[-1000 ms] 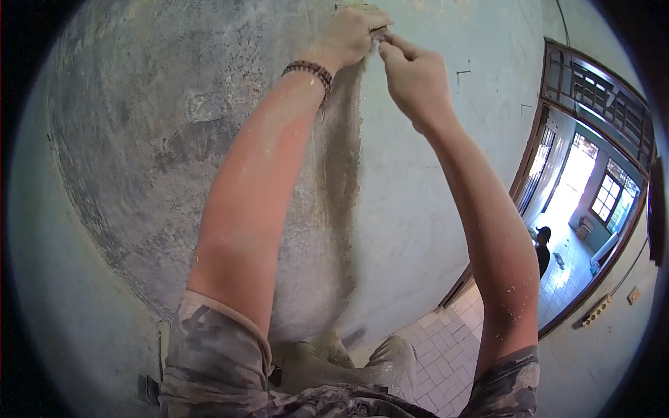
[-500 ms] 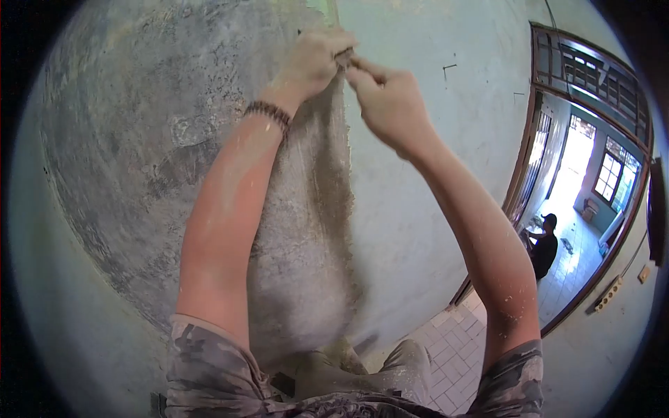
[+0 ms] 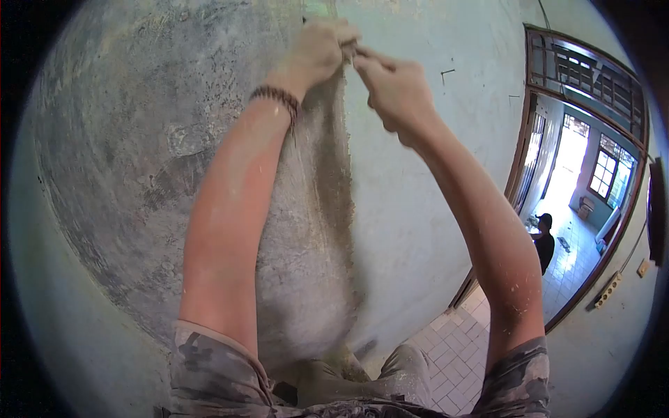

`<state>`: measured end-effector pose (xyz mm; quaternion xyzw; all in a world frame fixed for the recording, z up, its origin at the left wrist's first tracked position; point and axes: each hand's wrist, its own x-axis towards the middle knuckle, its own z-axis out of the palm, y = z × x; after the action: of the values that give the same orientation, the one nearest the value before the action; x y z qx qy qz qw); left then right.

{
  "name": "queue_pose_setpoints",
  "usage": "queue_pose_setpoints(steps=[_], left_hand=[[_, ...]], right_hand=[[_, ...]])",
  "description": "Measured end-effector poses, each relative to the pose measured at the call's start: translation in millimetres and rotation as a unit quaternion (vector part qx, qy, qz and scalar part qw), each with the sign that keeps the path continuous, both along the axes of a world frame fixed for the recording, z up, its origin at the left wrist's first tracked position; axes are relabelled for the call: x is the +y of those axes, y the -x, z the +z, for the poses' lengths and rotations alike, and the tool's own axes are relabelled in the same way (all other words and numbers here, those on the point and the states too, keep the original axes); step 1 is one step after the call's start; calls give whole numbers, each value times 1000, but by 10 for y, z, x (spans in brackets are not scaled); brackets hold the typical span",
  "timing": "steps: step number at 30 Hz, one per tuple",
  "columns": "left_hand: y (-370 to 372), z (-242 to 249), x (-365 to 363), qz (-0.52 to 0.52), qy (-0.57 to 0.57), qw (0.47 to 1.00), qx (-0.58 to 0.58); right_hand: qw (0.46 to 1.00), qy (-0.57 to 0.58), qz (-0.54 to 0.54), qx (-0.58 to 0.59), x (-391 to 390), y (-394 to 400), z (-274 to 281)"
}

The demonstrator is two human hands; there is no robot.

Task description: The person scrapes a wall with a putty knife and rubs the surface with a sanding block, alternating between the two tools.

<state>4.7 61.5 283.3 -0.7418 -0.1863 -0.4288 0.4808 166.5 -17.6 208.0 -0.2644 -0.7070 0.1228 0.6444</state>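
Observation:
High on the wall, my left hand [image 3: 319,52] is closed around what looks like a scraper [image 3: 348,53], mostly hidden by the fingers. A small dark end pokes out beyond that hand's far side. My right hand [image 3: 401,87] is closed too, its thumb and forefinger pinching the same tool from the right. Both hands meet at the border between bare grey plaster [image 3: 174,188] on the left and pale green paint [image 3: 411,195] on the right. The paint's edge is ragged and runs down below the hands. Pale flecks dot both forearms.
A doorway [image 3: 519,160] on the right opens onto a bright tiled room, where a person in dark clothes [image 3: 545,244] is low near the frame. A power strip [image 3: 608,290] hangs on the wall at far right. Floor tiles [image 3: 453,362] show below my right arm.
Both hands have shifted slightly up and to the right along the paint edge, still together on the tool. The view has turned a little, so the doorway sits slightly further left.

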Motion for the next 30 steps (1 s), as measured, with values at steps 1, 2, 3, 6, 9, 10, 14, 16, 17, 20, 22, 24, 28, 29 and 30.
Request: queue_pose_setpoints(steps=[1, 2, 3, 6, 9, 10, 14, 16, 17, 20, 22, 24, 28, 29, 30], left_hand=[[1, 79, -40, 30, 76, 997, -4], [-13, 101, -43, 28, 77, 997, -4], [-19, 105, -30, 19, 97, 995, -32], [49, -161, -7, -19, 58, 998, -22], [53, -70, -15, -43, 32, 999, -5], [56, 12, -43, -32, 72, 996, -30], [41, 90, -134, -22, 138, 990, -20], [67, -114, -61, -37, 62, 997, -28], [90, -85, -28, -38, 60, 997, -28], [122, 76, 6, -106, 112, 986, -65], [45, 102, -119, -28, 107, 993, -48], [-2, -92, -101, -28, 87, 995, -35], [52, 2, -72, -52, 45, 998, -7], [55, 69, -60, -52, 43, 998, -8], [24, 189, -99, -15, 57, 998, -30]], right_hand=[[1000, 3, -1, -2, -54, -7, 77], [999, 41, 8, -4, -112, -26, 164], [996, 81, 18, -5, -164, -46, 211], [997, 72, 19, -35, -210, -88, 20], [999, 24, 9, -46, -101, -25, 0], [999, 33, 32, -17, -78, 1, 86], [995, 89, 41, -16, -307, -68, 160], [997, 56, 19, -47, -243, -72, 86], [997, 54, 19, -47, -219, -54, 100], [997, 79, 10, -16, -306, 10, 231], [995, 93, 9, -31, -372, -77, 216], [993, 104, 4, -53, -426, -181, 186], [1000, 16, 20, 2, -163, -44, 130], [1000, 15, 20, 1, -139, -40, 201], [999, 34, 25, -1, -141, -51, 296]])
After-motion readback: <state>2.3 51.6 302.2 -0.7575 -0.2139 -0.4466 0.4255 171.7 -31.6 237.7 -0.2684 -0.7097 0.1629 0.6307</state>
